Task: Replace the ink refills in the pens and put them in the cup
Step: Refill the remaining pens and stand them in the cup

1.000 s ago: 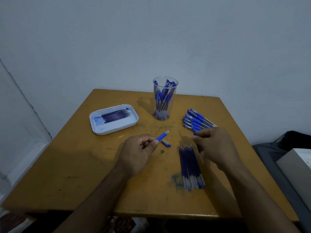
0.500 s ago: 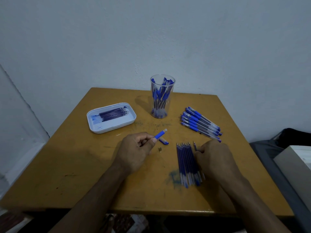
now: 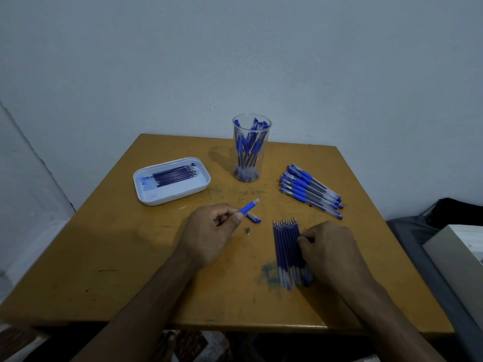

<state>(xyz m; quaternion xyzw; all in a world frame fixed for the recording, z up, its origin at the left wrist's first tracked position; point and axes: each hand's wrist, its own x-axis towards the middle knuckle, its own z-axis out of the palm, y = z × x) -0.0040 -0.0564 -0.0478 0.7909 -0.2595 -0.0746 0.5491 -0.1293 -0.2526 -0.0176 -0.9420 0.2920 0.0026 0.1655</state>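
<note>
Seen from the head camera, a person sat midway through a pen-refilling job at a worn yellow table [image 3: 104,257]. The left hand [image 3: 209,233] gripped an opened pen barrel [image 3: 249,207] by its blue grip, the open end pointing up and away toward the cup. The right hand [image 3: 326,246] lay on the row of fresh refills [image 3: 287,252] in front, its fingers curled at the row's right edge, apparently picking one out; whether a refill was actually pinched could not be told. Between the hands lay a blue pen cap [image 3: 254,218] and, just nearer, a small metal tip [image 3: 247,230].

At the far edge, a clear plastic cup [image 3: 251,147] stood packed with what looked like finished pens. To its left, a white tray [image 3: 171,180] held a bundle of darker refills, presumably the spent ones. To the cup's right, a stack of capped pens [image 3: 311,190] lay waiting, apparently undone.

By this evidence, a good share of the work was complete, with one pen open and roughly a further half-dozen outstanding.
</note>
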